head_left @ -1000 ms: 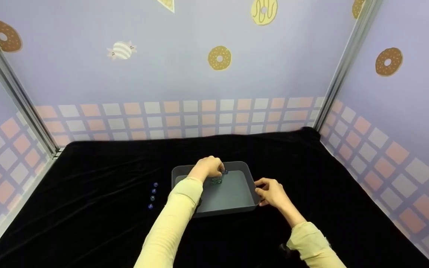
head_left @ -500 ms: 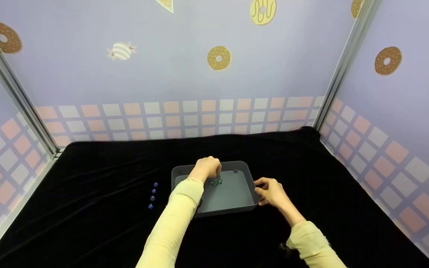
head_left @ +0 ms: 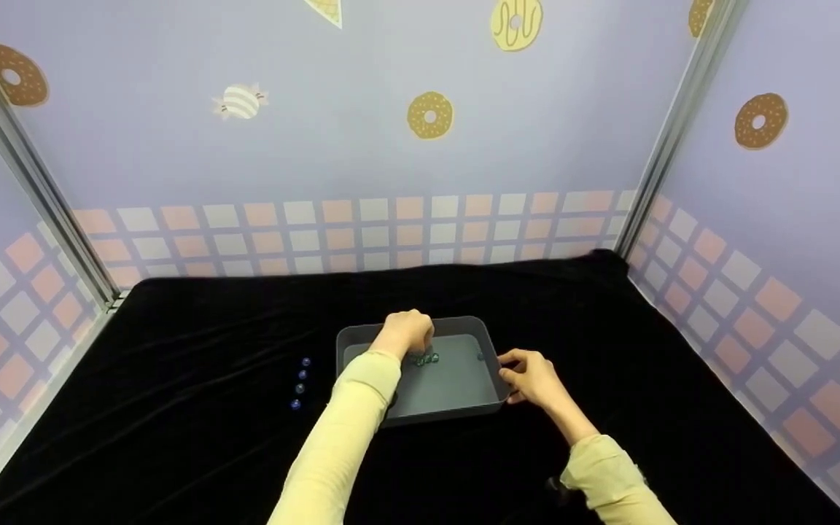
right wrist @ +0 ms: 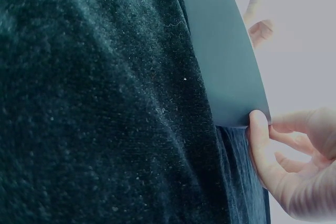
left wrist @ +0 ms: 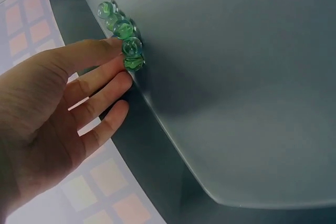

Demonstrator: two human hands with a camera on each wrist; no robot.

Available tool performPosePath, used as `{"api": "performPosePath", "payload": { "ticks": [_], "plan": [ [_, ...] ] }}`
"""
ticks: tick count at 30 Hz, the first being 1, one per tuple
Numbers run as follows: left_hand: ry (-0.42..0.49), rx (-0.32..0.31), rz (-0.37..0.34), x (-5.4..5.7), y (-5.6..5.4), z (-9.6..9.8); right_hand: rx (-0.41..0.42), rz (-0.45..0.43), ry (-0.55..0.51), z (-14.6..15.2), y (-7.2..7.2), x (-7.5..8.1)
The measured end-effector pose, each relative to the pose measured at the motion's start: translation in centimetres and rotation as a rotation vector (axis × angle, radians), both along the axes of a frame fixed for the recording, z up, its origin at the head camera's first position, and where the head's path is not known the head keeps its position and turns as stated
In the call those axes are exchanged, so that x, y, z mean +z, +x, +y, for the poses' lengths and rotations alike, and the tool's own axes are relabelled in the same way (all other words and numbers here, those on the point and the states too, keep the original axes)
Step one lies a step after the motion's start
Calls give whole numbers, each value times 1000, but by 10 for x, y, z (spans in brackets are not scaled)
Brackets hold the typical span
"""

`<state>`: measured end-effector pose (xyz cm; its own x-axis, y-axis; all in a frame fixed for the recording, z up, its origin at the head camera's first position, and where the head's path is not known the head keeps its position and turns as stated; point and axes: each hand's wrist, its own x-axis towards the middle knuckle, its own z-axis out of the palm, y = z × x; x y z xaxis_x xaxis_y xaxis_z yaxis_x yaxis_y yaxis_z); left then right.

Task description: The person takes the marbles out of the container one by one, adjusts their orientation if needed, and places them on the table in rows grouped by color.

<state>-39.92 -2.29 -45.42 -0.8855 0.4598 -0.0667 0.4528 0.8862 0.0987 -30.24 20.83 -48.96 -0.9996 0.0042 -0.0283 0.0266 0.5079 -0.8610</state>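
In the head view my left hand (head_left: 407, 332) reaches down into the grey rectangular tray (head_left: 464, 324). Thumb and index fingertips pinch at a green glass marble (left wrist: 132, 47), seen in the left wrist view. Several more green marbles (left wrist: 123, 29) are bunched in a short line beside it. A separate dark marble (head_left: 480, 356) is near the tray's right wall. My right hand (head_left: 533, 375) grips the tray's right side. In the right wrist view, its thumb (right wrist: 257, 127) lies against the wall at a corner and the other fingers are behind the rim.
Several blue marbles (head_left: 302, 375) form a column on the black cloth (head_left: 194, 408), left of the tray. Patterned panels (head_left: 332, 131) enclose the back and sides. A small dark object (head_left: 557, 487) lies by the right sleeve.
The lone marble has rolled right, then toward the near side, along the tray's right end. My left hand has drawn slightly back to the green marbles, which now form more of a line.
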Motion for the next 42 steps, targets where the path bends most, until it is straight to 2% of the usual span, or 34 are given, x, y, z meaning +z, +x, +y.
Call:
{"api": "performPosePath", "payload": {
  "ticks": [6,12,19,31,42],
  "plan": [
    [-9,-2,-27,4,-2,-2,2,1,5,-1,-1,0],
    [30,-10,-38,8,-1,-4,6,3,7,1,0,-1],
    [71,-17,-12,15,-2,-9,4,4,6,1,0,-1],
    [110,-20,-9,26,2,-17,-4,-18,-6,0,1,1],
    [98,-29,0,31,3,-22,-9,-32,-34,0,0,4]
  ]
}}
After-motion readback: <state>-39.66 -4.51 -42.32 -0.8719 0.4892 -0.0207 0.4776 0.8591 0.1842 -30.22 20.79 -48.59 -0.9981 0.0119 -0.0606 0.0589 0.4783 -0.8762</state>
